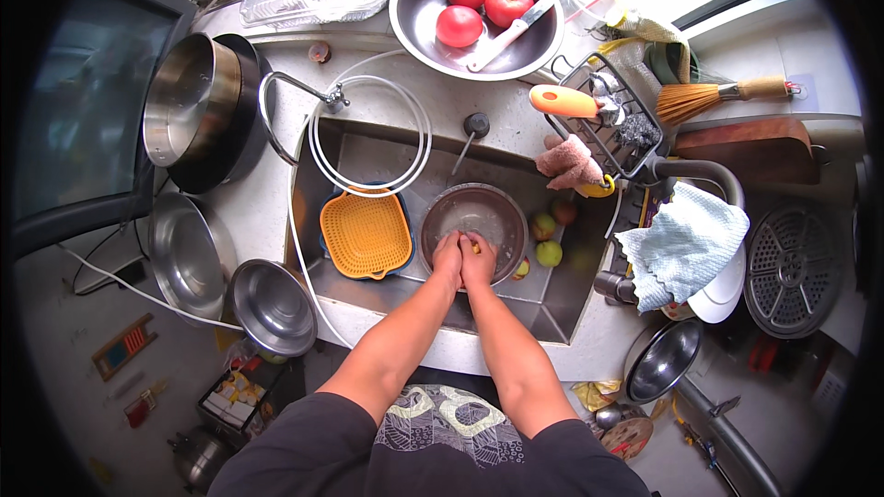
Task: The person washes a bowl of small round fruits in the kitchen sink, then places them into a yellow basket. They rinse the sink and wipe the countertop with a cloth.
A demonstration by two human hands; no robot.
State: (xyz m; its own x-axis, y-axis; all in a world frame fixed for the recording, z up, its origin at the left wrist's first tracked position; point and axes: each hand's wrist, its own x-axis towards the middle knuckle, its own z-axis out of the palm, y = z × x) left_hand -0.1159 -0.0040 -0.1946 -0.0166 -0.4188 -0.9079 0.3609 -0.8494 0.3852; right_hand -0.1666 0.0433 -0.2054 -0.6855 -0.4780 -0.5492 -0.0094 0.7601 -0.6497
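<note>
Both of my hands meet over the near part of a metal bowl (507,221) standing in the steel sink (442,166). My right hand (478,257) is curled around a small yellowish piece of fruit (476,248), most of it hidden by the fingers. Against it rests my left hand (447,255), its fingers bent; whether it also grips the piece is hidden. Right of the bowl lie a green apple (549,253), reddish-green apples (542,226) and a red-and-yellow piece (522,269). An orange plastic basket (366,233) sits left of the bowl, on a blue one.
Behind the sink, a large steel bowl (414,27) holds red fruit (459,26) and a white-handled knife (498,45). A coiled white hose (314,131) hangs over the sink's left part. A wire caddy (632,166) stands at right; steel bowls (275,307) stand at left.
</note>
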